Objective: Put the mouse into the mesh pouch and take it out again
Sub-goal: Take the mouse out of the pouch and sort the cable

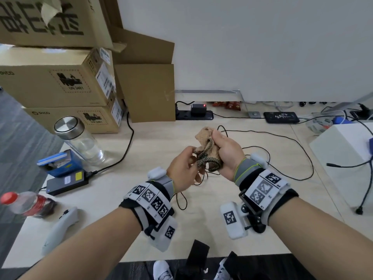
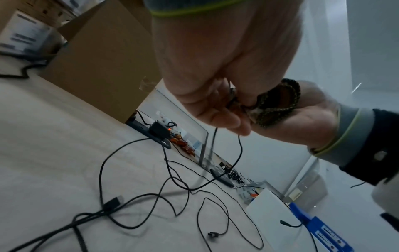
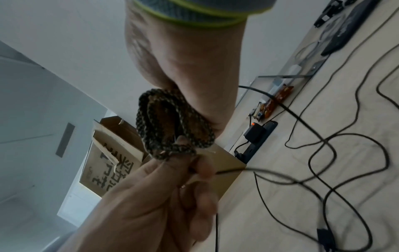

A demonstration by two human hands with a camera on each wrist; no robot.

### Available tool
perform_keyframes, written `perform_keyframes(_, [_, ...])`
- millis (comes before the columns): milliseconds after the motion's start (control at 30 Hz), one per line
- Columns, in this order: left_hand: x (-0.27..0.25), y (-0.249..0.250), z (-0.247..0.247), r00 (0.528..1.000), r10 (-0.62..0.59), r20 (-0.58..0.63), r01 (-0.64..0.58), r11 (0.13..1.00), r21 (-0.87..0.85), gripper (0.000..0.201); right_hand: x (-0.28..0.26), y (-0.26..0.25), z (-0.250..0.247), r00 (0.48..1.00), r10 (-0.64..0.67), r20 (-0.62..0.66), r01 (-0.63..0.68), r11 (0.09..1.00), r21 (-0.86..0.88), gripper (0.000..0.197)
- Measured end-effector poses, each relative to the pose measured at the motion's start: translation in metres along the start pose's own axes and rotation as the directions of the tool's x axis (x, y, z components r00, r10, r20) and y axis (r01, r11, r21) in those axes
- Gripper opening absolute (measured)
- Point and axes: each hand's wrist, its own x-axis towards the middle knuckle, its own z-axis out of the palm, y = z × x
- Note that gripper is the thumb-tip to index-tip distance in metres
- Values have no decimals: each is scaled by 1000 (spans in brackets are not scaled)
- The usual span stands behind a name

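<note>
Above the middle of the table, my right hand [image 1: 221, 144] grips a tan mesh pouch [image 1: 206, 138], bunched up in its fist. The pouch's dark braided drawstring [image 1: 203, 158] loops out below the fist; the drawstring [image 3: 164, 122] shows large in the right wrist view. My left hand [image 1: 191, 160] pinches the drawstring [image 2: 278, 105] together with a thin black cable [image 2: 239, 150], which hangs down to the table. No mouse shows in any view; I cannot tell whether it is inside the pouch.
Stacked cardboard boxes [image 1: 60, 83] fill the back left. A steel-lidded glass bottle [image 1: 80, 140], a blue box [image 1: 60, 162], a power brick [image 1: 66, 182], a red-capped bottle [image 1: 24, 203] and a white controller [image 1: 60, 227] lie left. A power strip [image 1: 193, 114] is behind, a white box [image 1: 343, 146] right, with loose cables [image 1: 282, 142].
</note>
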Motion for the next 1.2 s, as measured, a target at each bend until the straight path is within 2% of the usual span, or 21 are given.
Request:
perform_keyframes(100, [-5,1,-11,999,39,-23,-36,994,105,25,2,-10,-4,993,-84,-81,77,994,-83,29])
perform_keyframes(167, [-8,-10,-25,994,104,16,-104,949,298,18,6,-20,-11,982,-133,-135,121,988,-94,29])
perform_keyframes(200, [-7,-18,-33,992,112,56,-126,895,428,20,8,-26,-14,975,-154,-158,139,985,-102,31])
perform_keyframes(233, [-4,-29,-42,992,72,102,-118,815,568,22,9,-33,-17,968,-172,-184,152,982,-115,34])
perform_keyframes(300, [2,-43,-59,976,-149,158,-42,583,812,26,10,-49,-20,952,-206,-227,177,974,-138,34])
perform_keyframes(367, [2,-51,-73,908,-388,156,-12,350,937,32,7,-68,-20,939,-246,-241,220,967,-131,29])
perform_keyframes(400, [0,-52,-78,860,-492,134,6,271,962,34,4,-78,-19,930,-272,-246,248,961,-124,30])
perform_keyframes(500, [3,-59,-92,759,-642,109,-36,125,991,36,4,-99,-13,910,-360,-207,357,933,-55,34])
perform_keyframes(567, [7,-51,-96,739,-666,105,-71,78,994,39,8,-100,-8,910,-375,-177,373,927,-46,32])
perform_keyframes(633, [11,-38,-94,762,-631,144,-110,93,990,44,10,-92,-4,919,-365,-150,357,931,-79,28])
perform_keyframes(667, [11,-33,-90,804,-580,136,-69,136,988,53,10,-87,-3,926,-358,-124,348,933,-94,28])
perform_keyframes(733, [12,-20,-82,919,-374,122,-10,285,958,76,8,-76,-2,941,-333,-56,324,938,-125,29])
perform_keyframes(767, [13,-13,-77,955,-269,125,-34,318,947,84,6,-70,-2,947,-321,-29,314,939,-142,29])
perform_keyframes(833, [18,2,-71,978,-182,99,-37,318,947,91,4,-61,-2,951,-309,-21,300,936,-186,29])
perform_keyframes(900, [26,19,-72,977,-207,46,23,320,947,83,3,-57,-4,946,-323,-42,306,924,-228,30])
perform_keyframes(967, [27,38,-77,978,-211,2,70,335,940,55,3,-53,-5,936,-344,-72,318,917,-242,34])
perform_keyframes(1033, [27,53,-74,995,-100,-30,66,388,919,51,3,-52,-7,931,-357,-83,330,915,-232,30])
perform_keyframes(1067, [26,58,-69,999,12,-46,34,480,877,46,2,-51,-5,932,-355,-76,331,916,-226,30])
perform_keyframes(1133, [25,68,-51,978,196,-72,-99,739,666,26,-1,-51,0,940,-337,-44,325,929,-179,33])
perform_keyframes(1167, [24,72,-40,977,201,-67,-136,839,527,22,-2,-51,3,948,-317,-20,312,943,-118,34])
perform_keyframes(1200, [25,71,-28,986,157,-50,-126,917,379,20,-3,-51,5,957,-289,0,289,957,-37,34])
